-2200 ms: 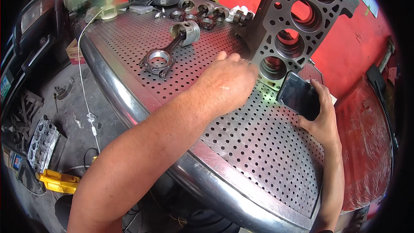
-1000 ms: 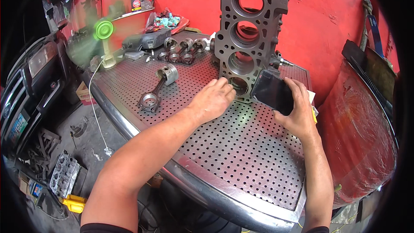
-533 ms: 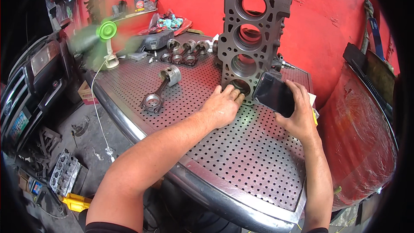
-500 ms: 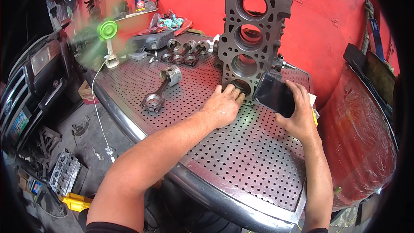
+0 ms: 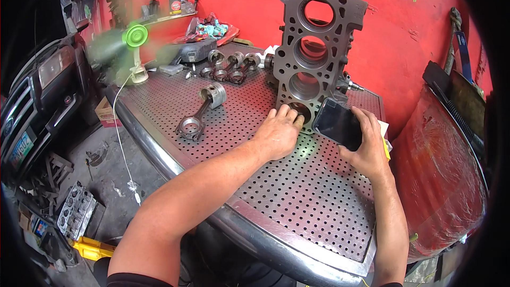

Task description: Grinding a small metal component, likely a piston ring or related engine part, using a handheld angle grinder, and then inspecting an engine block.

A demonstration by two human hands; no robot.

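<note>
A grey engine block (image 5: 288,77) stands on end on the perforated metal table, its round bores stacked one above another. My left hand (image 5: 279,134) is at the lowest bore, fingers bent together at its opening; whatever they grip is hidden. A black smartphone (image 5: 338,125) is held by its right edge in my right hand (image 5: 367,146), close beside the block's lower right side. Bright light falls on the table below the phone. Left of my left hand lies a piston (image 5: 214,95) with its connecting rod (image 5: 191,126).
More pistons with rods (image 5: 234,66) lie farther back, near a green fan (image 5: 135,36) with blurred blades. The table's metal rim (image 5: 159,154) curves along the left and front. A vehicle front (image 5: 45,90) and a cylinder head (image 5: 77,210) are left; a plastic-wrapped red panel (image 5: 441,165) stands right.
The whole view has shifted slightly, so the block and table sit a little lower. Both hands keep nearly the same places at the block, the phone still in my right hand.
</note>
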